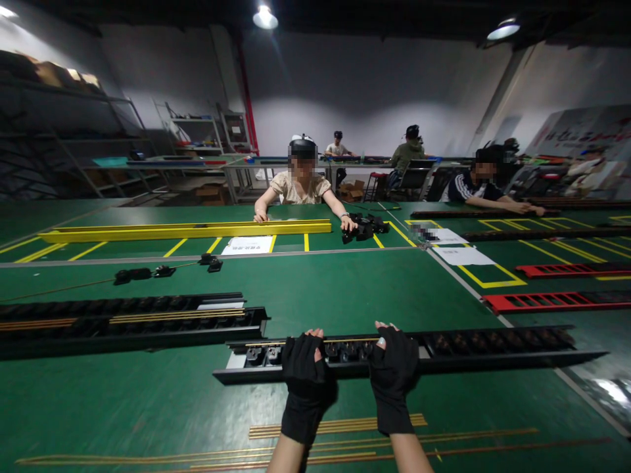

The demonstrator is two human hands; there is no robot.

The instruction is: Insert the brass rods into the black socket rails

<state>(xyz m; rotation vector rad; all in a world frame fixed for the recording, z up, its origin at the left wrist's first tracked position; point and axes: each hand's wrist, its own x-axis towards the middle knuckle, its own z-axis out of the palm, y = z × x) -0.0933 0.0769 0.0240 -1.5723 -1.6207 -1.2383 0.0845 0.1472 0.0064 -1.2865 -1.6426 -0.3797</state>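
A long black rail with rows of small black fittings and a thin brass strip lies across the green table in front of me. My left hand, in a black fingerless glove, rests on the rail's near edge with its fingers curled over it. My right hand, gloved the same way, grips the rail just to the right, fingertips hooked over the top. Thin brass strips lie on the table under my wrists.
More black rails lie to the left, red rails to the right. A yellow beam and paper sheets sit farther back. A person opposite handles black parts; other people sit at the right and behind.
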